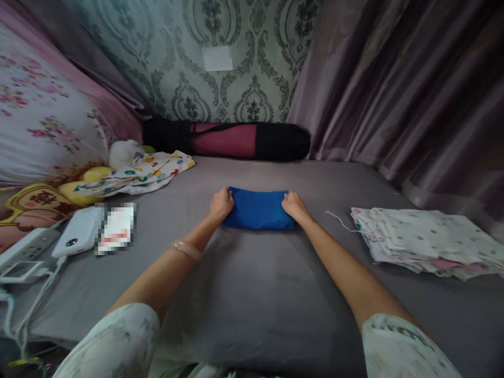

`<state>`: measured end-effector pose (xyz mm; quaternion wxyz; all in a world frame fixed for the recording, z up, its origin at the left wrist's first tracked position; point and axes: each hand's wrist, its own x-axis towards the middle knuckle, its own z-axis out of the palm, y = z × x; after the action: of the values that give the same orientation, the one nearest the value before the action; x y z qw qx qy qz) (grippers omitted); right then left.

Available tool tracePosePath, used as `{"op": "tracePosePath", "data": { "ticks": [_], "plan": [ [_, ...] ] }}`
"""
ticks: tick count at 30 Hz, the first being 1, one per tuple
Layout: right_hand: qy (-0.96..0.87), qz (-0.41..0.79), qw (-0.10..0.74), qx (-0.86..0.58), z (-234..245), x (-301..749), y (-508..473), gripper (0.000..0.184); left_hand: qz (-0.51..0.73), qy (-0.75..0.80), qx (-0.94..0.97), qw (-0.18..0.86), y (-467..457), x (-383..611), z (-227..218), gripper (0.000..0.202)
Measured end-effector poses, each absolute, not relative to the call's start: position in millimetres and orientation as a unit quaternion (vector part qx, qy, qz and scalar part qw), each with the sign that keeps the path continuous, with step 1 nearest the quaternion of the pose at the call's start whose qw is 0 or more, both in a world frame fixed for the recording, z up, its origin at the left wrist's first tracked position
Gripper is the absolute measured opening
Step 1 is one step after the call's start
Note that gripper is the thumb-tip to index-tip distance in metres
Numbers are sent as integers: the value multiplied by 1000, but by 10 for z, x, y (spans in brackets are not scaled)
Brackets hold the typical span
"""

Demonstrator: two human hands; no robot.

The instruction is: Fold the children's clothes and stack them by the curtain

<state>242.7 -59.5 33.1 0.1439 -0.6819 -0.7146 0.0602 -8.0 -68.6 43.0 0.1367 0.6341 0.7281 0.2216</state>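
Observation:
A folded blue cloth lies on the grey bed sheet straight ahead of me. My left hand grips its left end with curled fingers. My right hand grips its right end the same way. Both arms reach forward over the sheet, and a pale bangle sits on my left wrist.
A stack of folded patterned cloths lies at the right. A loose printed garment, plush toys and a floral pillow sit at the left, with a power bank and power strip. A rolled black-and-pink bag lies against the wall.

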Motion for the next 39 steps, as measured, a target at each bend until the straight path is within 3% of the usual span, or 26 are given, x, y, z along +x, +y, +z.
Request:
{"op": "tracePosePath", "data": {
  "ticks": [3, 11, 21, 32, 39],
  "plan": [
    [-641, 112, 127, -748, 398, 2340, -638, 43, 181, 734, 645, 114, -676, -34, 394, 36],
    [-625, 78, 104, -770, 423, 2208, -665, 38, 120, 748, 651, 54, -626, 60, 296, 36],
    [-586, 89, 123, -796, 381, 2236, -604, 34, 133, 772, 618, 59, -636, 39, 299, 36],
    [-594, 172, 166, -768, 404, 2438, -598, 40, 224, 769, 551, 234, -682, -204, 426, 39],
    [-610, 122, 198, -757, 375, 2300, -1077, 40, 244, 713, 595, 280, -1137, -336, 430, 48]
  ]
}}
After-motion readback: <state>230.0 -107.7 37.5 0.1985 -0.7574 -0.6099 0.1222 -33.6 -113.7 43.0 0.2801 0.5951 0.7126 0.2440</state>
